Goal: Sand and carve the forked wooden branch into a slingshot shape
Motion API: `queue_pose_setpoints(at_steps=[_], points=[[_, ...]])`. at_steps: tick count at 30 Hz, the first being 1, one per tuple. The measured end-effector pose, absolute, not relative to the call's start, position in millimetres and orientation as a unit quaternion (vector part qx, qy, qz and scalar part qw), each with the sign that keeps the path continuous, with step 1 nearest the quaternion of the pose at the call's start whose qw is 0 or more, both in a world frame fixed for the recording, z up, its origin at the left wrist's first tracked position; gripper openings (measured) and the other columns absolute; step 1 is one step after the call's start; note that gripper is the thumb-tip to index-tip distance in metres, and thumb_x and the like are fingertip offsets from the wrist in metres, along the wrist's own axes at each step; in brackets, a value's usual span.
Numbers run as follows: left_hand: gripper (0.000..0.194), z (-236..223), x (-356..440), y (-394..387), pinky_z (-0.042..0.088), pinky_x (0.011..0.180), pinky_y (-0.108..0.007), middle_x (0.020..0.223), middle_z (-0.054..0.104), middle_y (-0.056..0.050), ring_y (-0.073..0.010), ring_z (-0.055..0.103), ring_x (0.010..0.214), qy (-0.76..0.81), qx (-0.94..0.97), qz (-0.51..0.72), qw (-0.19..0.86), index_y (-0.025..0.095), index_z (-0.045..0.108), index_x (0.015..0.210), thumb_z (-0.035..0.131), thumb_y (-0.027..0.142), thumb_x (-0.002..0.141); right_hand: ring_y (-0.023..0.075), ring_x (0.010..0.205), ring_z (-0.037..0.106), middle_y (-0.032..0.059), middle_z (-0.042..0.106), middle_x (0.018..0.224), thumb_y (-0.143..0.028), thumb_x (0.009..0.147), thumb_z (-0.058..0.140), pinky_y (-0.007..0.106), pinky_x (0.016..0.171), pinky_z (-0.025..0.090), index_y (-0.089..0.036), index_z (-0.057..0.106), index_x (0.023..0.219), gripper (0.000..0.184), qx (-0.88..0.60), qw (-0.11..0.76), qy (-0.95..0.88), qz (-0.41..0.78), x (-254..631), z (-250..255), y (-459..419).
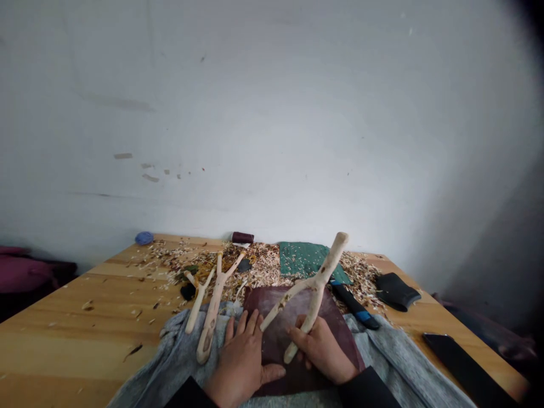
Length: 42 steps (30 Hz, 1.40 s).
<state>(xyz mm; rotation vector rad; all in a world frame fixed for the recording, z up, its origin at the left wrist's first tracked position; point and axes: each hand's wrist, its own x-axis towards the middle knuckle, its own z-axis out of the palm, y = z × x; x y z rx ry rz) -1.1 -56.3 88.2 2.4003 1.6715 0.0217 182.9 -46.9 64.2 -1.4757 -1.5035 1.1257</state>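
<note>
My right grip [321, 349] is curled shut around the stem of the peeled forked branch [317, 289], while my left grip [242, 362] lies open on the dark leather sheet [272, 309] just beside it. If my right grip slackened, the branch could tip toward the blue-banded tool handle [355, 306] beyond that hand.
</note>
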Motion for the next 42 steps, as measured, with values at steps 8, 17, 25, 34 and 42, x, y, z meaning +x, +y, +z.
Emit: queue_pose_setpoints(at_steps=[8,17,25,34,42], points=[[0.091,90,0,-59,0.012,0.114,-0.057,0.152,0.028,-0.017,-0.0382,0.020,0.141,0.569,0.815,0.020,0.109,0.008,0.035,0.145,0.051,0.065,0.076,0.0091,0.032,0.045,-0.0039,0.048,0.039,-0.042,0.077,0.057,0.020,0.034,0.032,-0.023,0.042,0.055,0.032,-0.676,0.414,-0.525,0.311,236,69,-25],[0.090,85,-1,-57,0.011,0.114,-0.057,0.153,0.026,-0.017,-0.0366,0.018,0.142,0.566,0.816,0.022,0.113,0.009,0.040,0.143,0.054,0.064,0.073,0.0072,0.029,0.041,-0.0060,0.051,0.041,-0.049,0.076,0.058,0.017,0.029,0.024,-0.022,0.043,0.063,0.033,-0.570,0.356,-0.596,0.439,186,65,-47],[0.092,87,-1,-58,0.011,0.114,-0.057,0.153,0.028,-0.017,-0.0385,0.019,0.142,0.571,0.812,0.032,0.114,0.007,0.036,0.145,0.052,0.065,0.075,0.0083,0.031,0.043,-0.0044,0.048,0.038,-0.043,0.077,0.057,0.019,0.033,0.030,-0.022,0.043,0.055,0.033,-0.675,0.408,-0.523,0.323,233,69,-25],[0.093,86,0,-57,0.013,0.114,-0.056,0.152,0.027,-0.017,-0.0370,0.021,0.141,0.570,0.814,0.027,0.108,0.008,0.037,0.144,0.056,0.064,0.073,0.0069,0.028,0.039,-0.0061,0.049,0.039,-0.053,0.076,0.056,0.017,0.029,0.024,-0.021,0.044,0.061,0.037,-0.583,0.361,-0.595,0.420,188,65,-46],[0.093,85,-2,-57,0.011,0.114,-0.057,0.152,0.028,-0.018,-0.0385,0.020,0.141,0.569,0.814,0.032,0.114,0.007,0.036,0.145,0.053,0.066,0.075,0.0098,0.031,0.045,-0.0017,0.050,0.038,-0.045,0.079,0.058,0.020,0.033,0.032,-0.022,0.044,0.051,0.038,-0.684,0.390,-0.535,0.306,228,70,-27]])
